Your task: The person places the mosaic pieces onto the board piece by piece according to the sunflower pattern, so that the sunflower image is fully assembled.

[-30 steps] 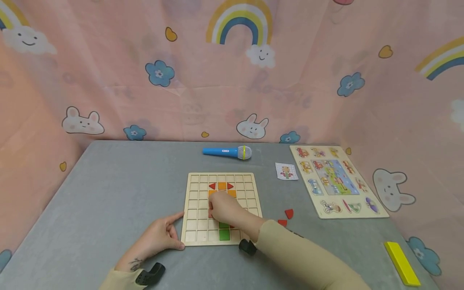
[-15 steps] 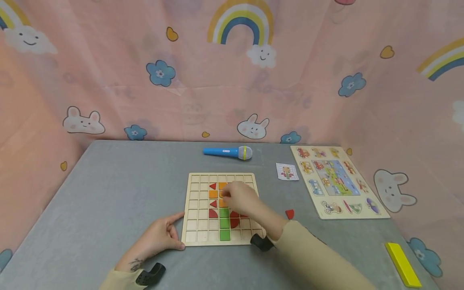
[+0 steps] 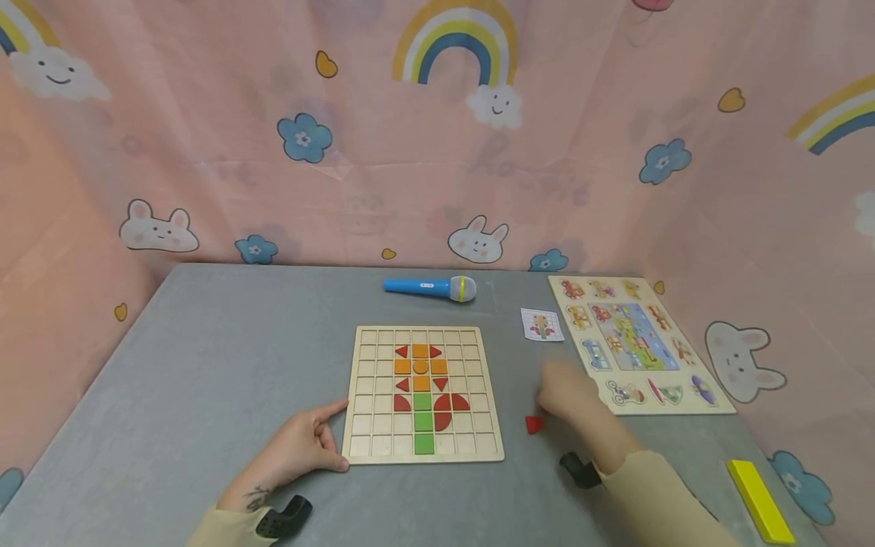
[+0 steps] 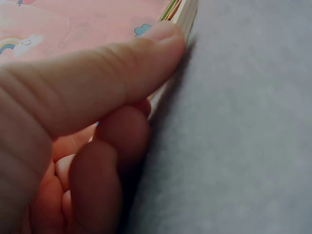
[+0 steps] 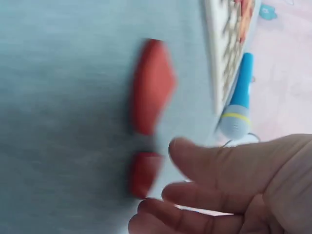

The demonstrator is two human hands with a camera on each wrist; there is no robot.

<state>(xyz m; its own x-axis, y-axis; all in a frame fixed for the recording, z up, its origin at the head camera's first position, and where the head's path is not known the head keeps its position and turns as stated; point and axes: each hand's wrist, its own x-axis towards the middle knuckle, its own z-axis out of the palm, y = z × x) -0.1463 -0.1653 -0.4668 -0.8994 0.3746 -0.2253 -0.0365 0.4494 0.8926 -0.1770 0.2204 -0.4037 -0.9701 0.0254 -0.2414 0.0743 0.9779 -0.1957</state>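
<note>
My left hand rests at the wooden grid board, its thumb at the near left corner and its index finger along the left side. In the left wrist view the thumb presses the board's edge, with other fingers bent below. Orange, red and green tiles lie in the board's squares, including a round orange tile. Right of the board, my right hand reaches down over two loose red quarter-circle tiles. The right wrist view shows the larger-looking red tile and another red tile beside the parted thumb and fingers.
A blue toy microphone lies behind the board. A pattern card sits at the back right, next to a wooden picture puzzle. Near the table's right edge is a yellow block. Pink printed cloth hangs behind the grey table.
My right hand has left the middle of the board and moved right to the loose red tiles. A red triangle now shows at the board's right-hand side of the pattern. My left hand stays put.
</note>
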